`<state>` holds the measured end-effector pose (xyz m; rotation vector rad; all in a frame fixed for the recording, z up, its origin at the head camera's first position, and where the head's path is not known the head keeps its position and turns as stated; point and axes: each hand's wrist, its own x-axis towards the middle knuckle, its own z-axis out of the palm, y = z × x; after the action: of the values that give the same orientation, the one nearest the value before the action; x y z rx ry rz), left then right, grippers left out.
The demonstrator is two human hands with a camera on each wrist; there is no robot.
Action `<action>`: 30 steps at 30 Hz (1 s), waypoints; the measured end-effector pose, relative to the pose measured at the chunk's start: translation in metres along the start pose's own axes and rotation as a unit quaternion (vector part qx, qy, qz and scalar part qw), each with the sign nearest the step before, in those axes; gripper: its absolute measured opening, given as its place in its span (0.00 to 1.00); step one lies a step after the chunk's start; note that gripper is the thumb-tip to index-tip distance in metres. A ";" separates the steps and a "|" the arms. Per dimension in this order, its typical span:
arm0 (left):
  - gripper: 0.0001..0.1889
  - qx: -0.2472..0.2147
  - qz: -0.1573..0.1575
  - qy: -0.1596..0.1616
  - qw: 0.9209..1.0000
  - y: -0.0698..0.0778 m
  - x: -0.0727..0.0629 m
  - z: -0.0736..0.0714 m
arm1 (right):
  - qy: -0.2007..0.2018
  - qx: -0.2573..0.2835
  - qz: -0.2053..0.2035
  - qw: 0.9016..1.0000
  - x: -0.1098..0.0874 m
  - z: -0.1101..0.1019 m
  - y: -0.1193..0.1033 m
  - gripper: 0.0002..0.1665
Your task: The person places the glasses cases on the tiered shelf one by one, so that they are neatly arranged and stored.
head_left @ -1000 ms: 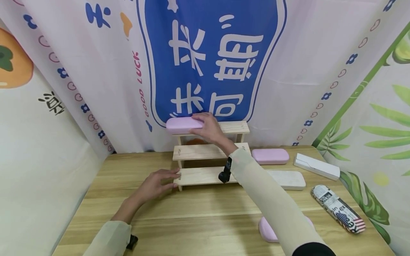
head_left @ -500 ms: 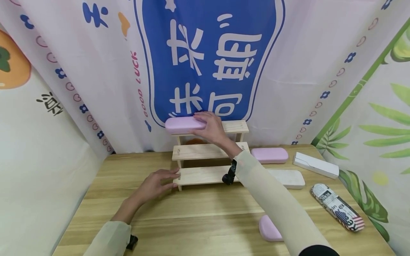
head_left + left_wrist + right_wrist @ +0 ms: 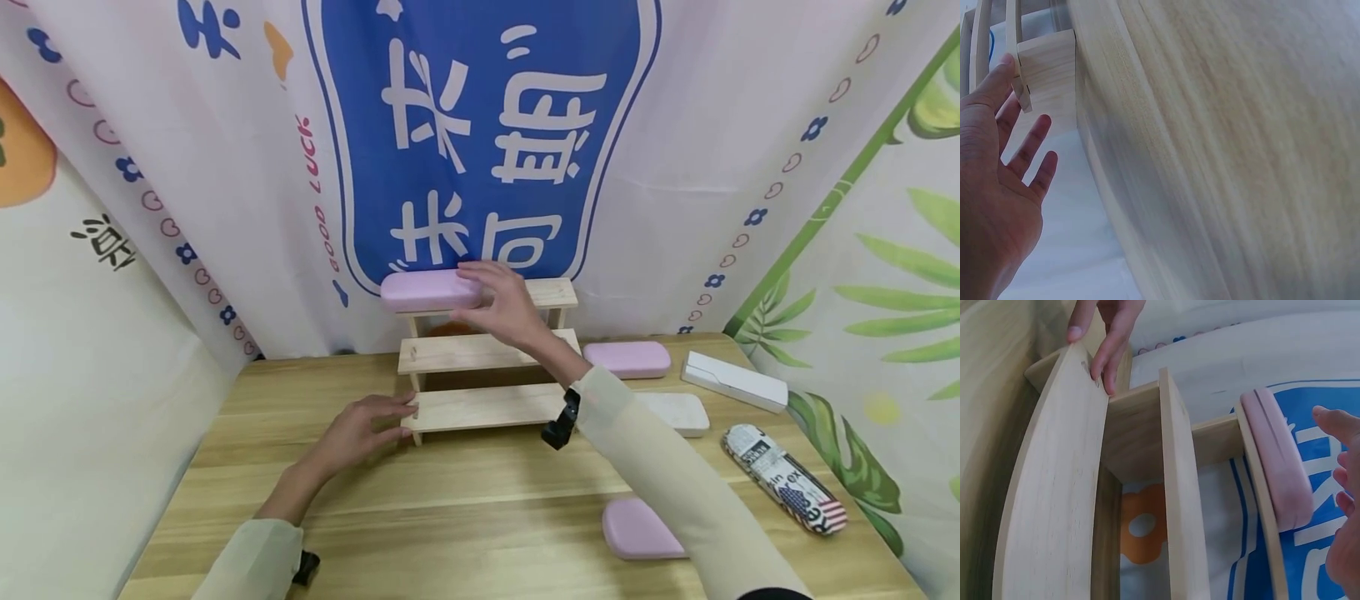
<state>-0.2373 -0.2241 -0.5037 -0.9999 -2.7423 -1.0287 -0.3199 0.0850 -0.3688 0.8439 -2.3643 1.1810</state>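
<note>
Though apart, case (image 3: 427, 290) beside right hand (image 3: 506, 307).

Printed curtain (image 3: 487, 133), leafy backdrop (image 3: 885, 333), wooden table (image 3: 465, 517)

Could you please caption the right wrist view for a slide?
A pink case on the top tier of a wooden stand, right hand beside it, left hand gripping the lowest tier.

I have open table (image 3: 420, 517) in front of the wooden stand (image 3: 483, 407), until the near pink case (image 3: 637, 532). On the stand's right, a white case (image 3: 678, 413) and a farther pink case (image 3: 630, 359) crowd my path; the left hand (image 3: 362, 427) blocks its left end, and the curtain (image 3: 652, 183) walls off its back.
</note>
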 end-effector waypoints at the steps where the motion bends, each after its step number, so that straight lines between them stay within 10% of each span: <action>1: 0.20 -0.001 -0.001 0.000 1.000 0.000 0.000 0.000 | 0.002 0.006 -0.003 1.000 -0.002 -0.002 -0.002 0.39; 30: 0.21 -0.005 -0.001 0.001 1.000 0.001 -0.001 0.000 | -0.027 0.044 -0.005 0.999 -0.081 -0.050 0.000 0.42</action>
<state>-0.2356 -0.2238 -0.5036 -0.9985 -2.7395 -1.0430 -0.2556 0.1537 -0.3850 0.9249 -2.3625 1.2823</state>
